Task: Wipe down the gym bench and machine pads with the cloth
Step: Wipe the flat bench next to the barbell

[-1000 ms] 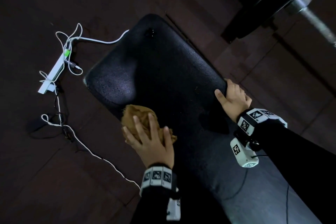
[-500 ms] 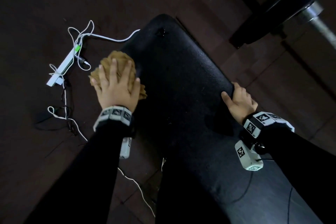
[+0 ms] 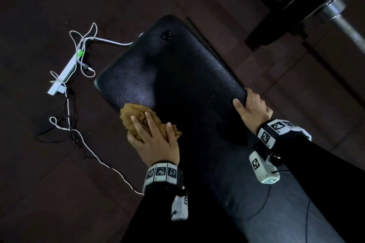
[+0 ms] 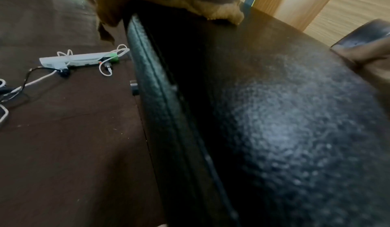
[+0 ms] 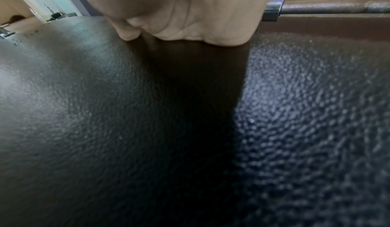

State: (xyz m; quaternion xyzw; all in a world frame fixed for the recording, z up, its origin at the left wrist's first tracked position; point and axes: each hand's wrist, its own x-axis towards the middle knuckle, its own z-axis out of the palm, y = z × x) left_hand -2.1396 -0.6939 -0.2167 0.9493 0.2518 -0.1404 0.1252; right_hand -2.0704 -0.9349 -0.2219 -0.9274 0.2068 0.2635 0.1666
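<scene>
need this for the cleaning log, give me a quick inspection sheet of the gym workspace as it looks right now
surface: black textured bench pad, small scuff near its far end.
job's things: crumpled brown cloth on the pad's left edge, part of it hanging over the side in the left wrist view.
clutter: white power strip on the floor left of the bench.
grippers: left hand presses flat on the cloth; right hand grips the pad's right edge, thumb on top.
cables: white cable and thin black leads loop across the floor by the strip.
surroundings: dark floor; barbell with black plate at upper right.
</scene>
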